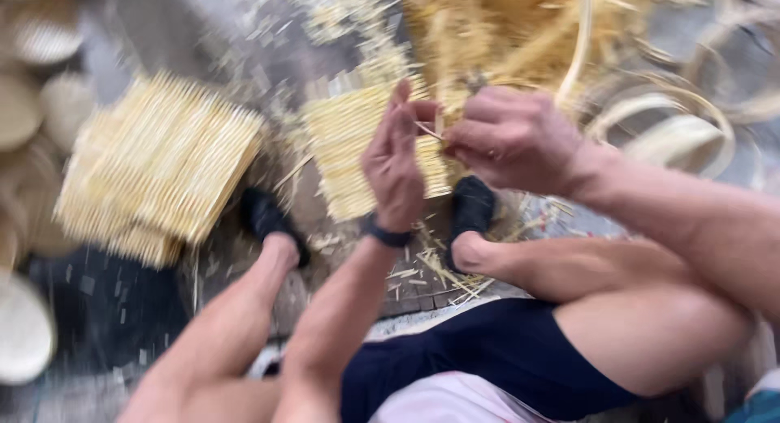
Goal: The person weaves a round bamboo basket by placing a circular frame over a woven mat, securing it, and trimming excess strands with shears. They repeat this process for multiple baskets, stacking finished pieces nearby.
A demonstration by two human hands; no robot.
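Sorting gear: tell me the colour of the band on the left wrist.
The wristband is dark navy, nearly black; the head view shows it.
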